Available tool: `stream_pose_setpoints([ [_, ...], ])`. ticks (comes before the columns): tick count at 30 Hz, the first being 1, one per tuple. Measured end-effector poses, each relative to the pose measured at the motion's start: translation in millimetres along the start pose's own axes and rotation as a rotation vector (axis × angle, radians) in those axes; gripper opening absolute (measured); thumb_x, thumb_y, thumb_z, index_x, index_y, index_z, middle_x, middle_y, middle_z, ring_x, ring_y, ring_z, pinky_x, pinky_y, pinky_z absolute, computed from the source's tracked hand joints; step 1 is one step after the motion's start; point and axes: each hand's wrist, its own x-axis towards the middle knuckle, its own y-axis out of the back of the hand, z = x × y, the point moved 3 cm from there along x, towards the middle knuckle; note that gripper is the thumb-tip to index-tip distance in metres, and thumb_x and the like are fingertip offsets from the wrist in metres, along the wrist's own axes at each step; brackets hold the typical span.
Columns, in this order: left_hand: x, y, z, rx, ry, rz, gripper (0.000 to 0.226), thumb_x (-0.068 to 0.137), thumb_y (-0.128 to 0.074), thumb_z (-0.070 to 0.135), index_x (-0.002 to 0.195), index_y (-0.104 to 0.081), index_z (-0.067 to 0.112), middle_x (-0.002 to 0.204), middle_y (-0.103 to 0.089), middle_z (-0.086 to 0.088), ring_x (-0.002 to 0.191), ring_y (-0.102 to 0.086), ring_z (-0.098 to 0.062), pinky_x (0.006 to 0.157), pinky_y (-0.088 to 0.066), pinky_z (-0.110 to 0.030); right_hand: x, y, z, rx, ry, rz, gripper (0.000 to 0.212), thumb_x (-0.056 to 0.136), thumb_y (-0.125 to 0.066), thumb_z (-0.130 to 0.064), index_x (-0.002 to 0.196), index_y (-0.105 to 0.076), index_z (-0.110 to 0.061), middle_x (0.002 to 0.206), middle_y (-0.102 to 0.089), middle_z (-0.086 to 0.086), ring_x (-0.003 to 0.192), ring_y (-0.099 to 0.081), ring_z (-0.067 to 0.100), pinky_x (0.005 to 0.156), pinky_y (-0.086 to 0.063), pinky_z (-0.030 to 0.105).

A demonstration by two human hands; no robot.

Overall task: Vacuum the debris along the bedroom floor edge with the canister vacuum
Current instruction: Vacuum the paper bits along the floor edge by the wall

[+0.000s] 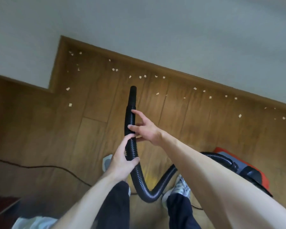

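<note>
A black ribbed vacuum hose (pixel 130 123) rises in front of me, its smooth nozzle end (pixel 132 95) pointing toward the wall. My left hand (pixel 122 162) is wrapped around the hose low down. My right hand (pixel 144 128) rests against the hose higher up, fingers spread and only partly curled on it. The hose loops down between my feet and runs to the red and grey canister vacuum (pixel 244 169) at my right. Several small pale scraps of debris (pixel 140 77) lie scattered on the wooden floor along the brown baseboard (pixel 172 70).
A grey wall (pixel 155 30) meets the floor in a stepped corner (pixel 56 63) at the left. A dark power cord (pixel 40 166) snakes across the floor at the left. My shoes (pixel 182 187) and dark trousers are below. White cloth (pixel 35 222) lies at the bottom left.
</note>
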Motion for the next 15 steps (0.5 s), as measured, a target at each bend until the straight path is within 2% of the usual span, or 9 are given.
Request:
stream_pose_setpoints([
  [3,-4,36,-13,-0.094,0.005,0.076,0.080,0.082,-0.071,-0.002,0.128,-0.043,0.057,0.121,-0.059,0.013,0.104,-0.065,-0.016,0.085,-0.059,-0.046,22,-40,-16,-0.063,-0.021,-0.034,0.065,0.093,-0.064,-0.008,0.143,-0.036,-0.038,0.109,-0.063,0.011,0.089,-0.069,0.021,0.072,-0.062,0.039],
  [6,-8,69,-22,-0.175,-0.020,0.142,0.080,0.079,-0.071,-0.008,0.128,-0.045,0.051,0.128,-0.054,0.014,0.116,-0.055,-0.010,0.093,-0.056,-0.041,44,-76,-30,-0.136,-0.030,-0.075,0.066,0.091,-0.066,-0.005,0.141,-0.037,-0.036,0.111,-0.062,0.013,0.088,-0.069,0.022,0.070,-0.062,0.039],
  [8,-9,90,-28,-0.219,-0.032,0.189,0.081,0.077,-0.070,-0.011,0.126,-0.046,0.049,0.129,-0.054,0.009,0.119,-0.053,-0.012,0.095,-0.054,-0.040,59,-99,-38,-0.192,-0.035,-0.092,0.067,0.090,-0.067,-0.004,0.141,-0.038,-0.036,0.114,-0.062,0.014,0.092,-0.069,0.025,0.071,-0.062,0.040],
  [12,-11,126,-43,-0.311,0.023,0.209,0.082,0.078,-0.072,-0.006,0.124,-0.043,0.055,0.126,-0.055,0.002,0.115,-0.057,-0.021,0.094,-0.054,-0.051,83,-143,-52,-0.312,-0.039,-0.148,0.068,0.089,-0.069,-0.006,0.142,-0.039,-0.037,0.115,-0.061,0.010,0.097,-0.068,0.024,0.071,-0.062,0.039],
  [15,-13,143,-55,-0.321,0.037,0.260,0.080,0.077,-0.074,0.000,0.123,-0.041,0.055,0.121,-0.057,0.000,0.113,-0.057,-0.021,0.093,-0.054,-0.048,98,-171,-57,-0.411,-0.047,-0.186,0.067,0.090,-0.067,-0.007,0.142,-0.040,-0.038,0.121,-0.059,0.009,0.104,-0.065,0.025,0.078,-0.061,0.043],
])
